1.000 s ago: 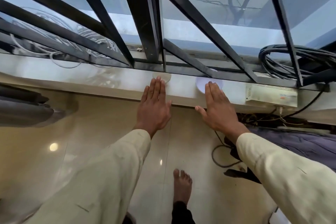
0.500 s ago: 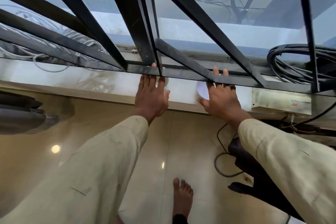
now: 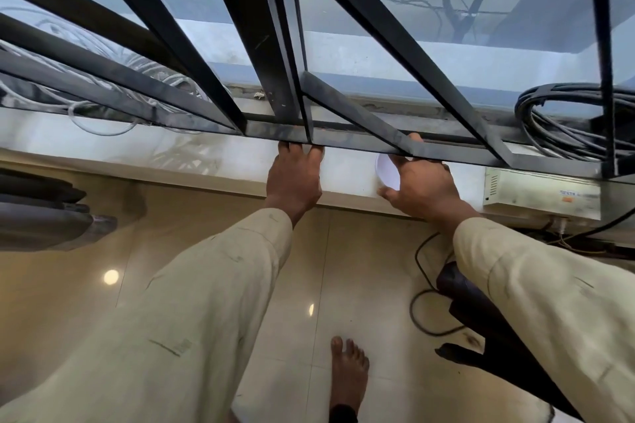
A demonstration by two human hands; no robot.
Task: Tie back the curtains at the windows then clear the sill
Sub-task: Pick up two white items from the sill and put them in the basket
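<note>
The white stone sill (image 3: 171,154) runs under a black metal window grille (image 3: 261,45). My left hand (image 3: 295,178) lies flat on the sill, its fingertips tucked under the grille's bottom bar. It covers the spot where a small round thing lay. My right hand (image 3: 424,185) is spread over a white round disc (image 3: 386,170), thumb at the disc's near edge. Its fingers pass behind the bar, and one fingertip shows above it. Whether it grips the disc is hidden. No curtain is in view.
A white electrical box (image 3: 543,192) sits on the sill at the right, below a coil of black cable (image 3: 577,124). White cable (image 3: 103,96) lies coiled at the left. Below are a dark chair base (image 3: 481,319), a floor cable (image 3: 422,312), dark cushions (image 3: 41,209) and my bare foot (image 3: 347,367).
Both hands slid forward across the sill until their fingers reached under the grille's bottom bar. The left hand now covers the small round thing, the right most of the white disc.
</note>
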